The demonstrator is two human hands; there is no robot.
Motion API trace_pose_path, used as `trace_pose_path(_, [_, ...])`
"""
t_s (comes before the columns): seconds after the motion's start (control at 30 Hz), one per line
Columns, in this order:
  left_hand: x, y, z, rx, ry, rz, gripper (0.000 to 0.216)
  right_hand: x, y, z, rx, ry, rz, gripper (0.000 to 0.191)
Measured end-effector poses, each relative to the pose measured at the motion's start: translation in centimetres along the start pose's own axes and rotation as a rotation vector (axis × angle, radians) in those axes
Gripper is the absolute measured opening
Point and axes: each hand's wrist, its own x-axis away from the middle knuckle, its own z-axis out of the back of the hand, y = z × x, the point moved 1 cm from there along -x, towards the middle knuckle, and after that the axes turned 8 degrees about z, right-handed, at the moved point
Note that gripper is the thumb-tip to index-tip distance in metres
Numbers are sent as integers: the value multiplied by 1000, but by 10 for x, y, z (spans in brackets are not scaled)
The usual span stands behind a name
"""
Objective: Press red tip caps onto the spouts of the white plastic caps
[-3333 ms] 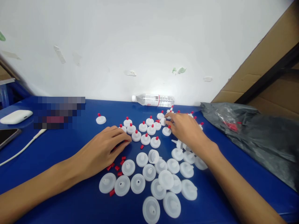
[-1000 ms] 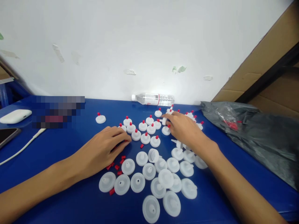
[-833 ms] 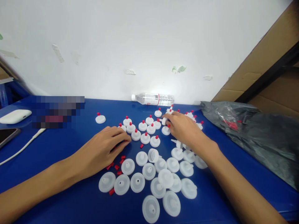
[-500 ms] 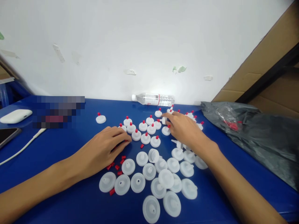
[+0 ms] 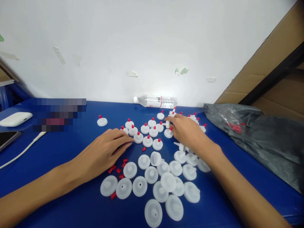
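Your right hand: pinching white nozzle cap; likely light, stiff; hold its sides. Left hand: cannot tell.

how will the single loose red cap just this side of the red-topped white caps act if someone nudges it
The loose red cap would probably roll: it looks tubular and lies on its side. It is likely light, being small and seemingly plastic. Pushed away, it might soon bump the red-topped white caps close beyond it.
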Motion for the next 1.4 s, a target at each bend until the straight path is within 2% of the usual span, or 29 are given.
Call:
trace_pose_path(0.3, [-1,3,3,12,6,-20,31,1,0,1,-5,3,-1,60])
trace_pose_path(0.77, [-2,4,6,43,-17,15,24,1,0,1,-27,13,2,46])
trace_pose_path(1.4, [-1,4,4,42,-23,13,29,0,1,-3,-31,23,-1,41])
